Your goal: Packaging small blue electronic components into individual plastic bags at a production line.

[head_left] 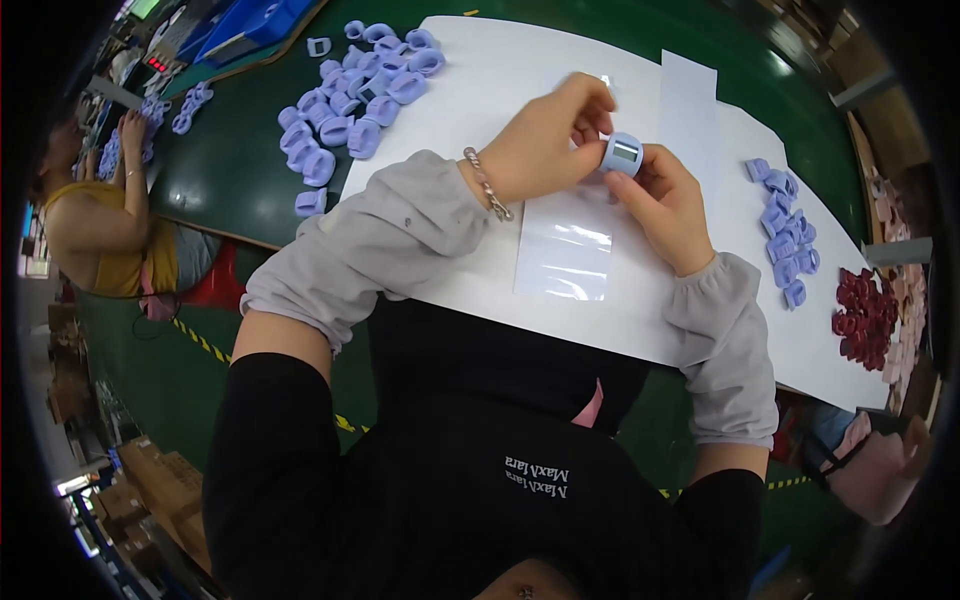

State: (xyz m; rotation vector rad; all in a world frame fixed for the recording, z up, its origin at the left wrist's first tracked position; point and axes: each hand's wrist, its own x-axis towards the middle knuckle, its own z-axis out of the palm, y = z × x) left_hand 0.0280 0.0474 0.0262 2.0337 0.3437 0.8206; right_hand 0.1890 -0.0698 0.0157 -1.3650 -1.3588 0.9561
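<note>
A light-blue digital watch (623, 150) with a small grey display is held up over the white-covered table. My right hand (668, 205) pinches it from the right, thumb along its lower edge. My left hand (545, 135) is closed at its left side, the thumb against the band and the other fingers curled above. What lies inside those curled fingers is hidden. Below the watch, a glossy clear film sheet (565, 258) rests on the table. Many more light-blue watches (365, 85) are heaped at the left.
A smaller group of light-blue watches (783, 225) lies at the right, near dark red pieces (865, 318) and pale pink pieces (912, 290). A white sheet (688, 95) lies behind my right hand. At far left a person (100, 225) handles similar watches, near a blue bin (250, 30).
</note>
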